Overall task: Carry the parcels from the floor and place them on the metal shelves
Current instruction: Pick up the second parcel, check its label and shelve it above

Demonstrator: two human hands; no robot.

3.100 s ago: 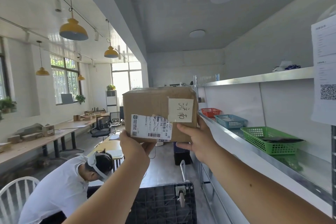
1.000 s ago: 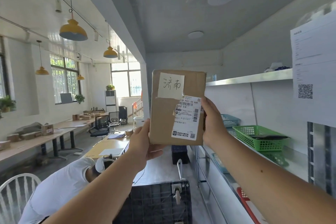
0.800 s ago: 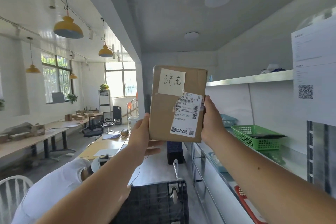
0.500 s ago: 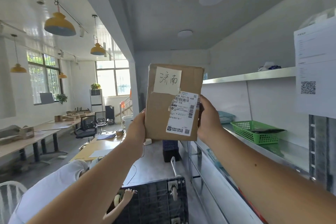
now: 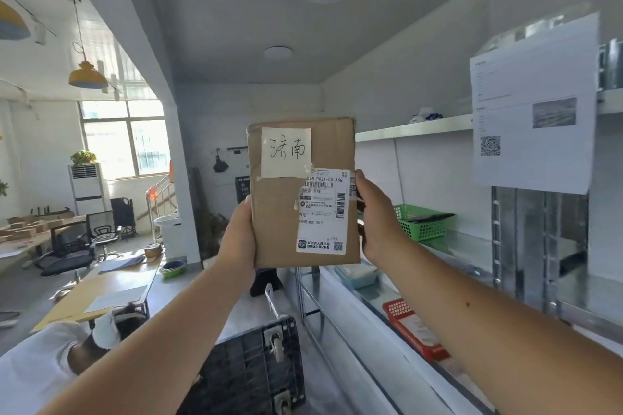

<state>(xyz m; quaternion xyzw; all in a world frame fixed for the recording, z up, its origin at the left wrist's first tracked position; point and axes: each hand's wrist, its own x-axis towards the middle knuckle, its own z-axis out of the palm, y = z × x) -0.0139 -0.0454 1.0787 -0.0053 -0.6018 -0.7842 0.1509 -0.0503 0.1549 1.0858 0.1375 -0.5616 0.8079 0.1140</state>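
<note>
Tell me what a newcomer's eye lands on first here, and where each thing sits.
First comes the cardboard parcel, held upright mid-view between the left hand and the right hand, with a handwritten note taped near its top and a shipping label lower right. Next come the metal shelves along the right, with a green basket beyond the right hand and a white printed sheet hanging at upper right.

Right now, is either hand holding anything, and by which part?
Both hands hold the cardboard parcel upright: the left hand grips its left edge low down, the right hand its right edge, beside the shipping label.
</note>
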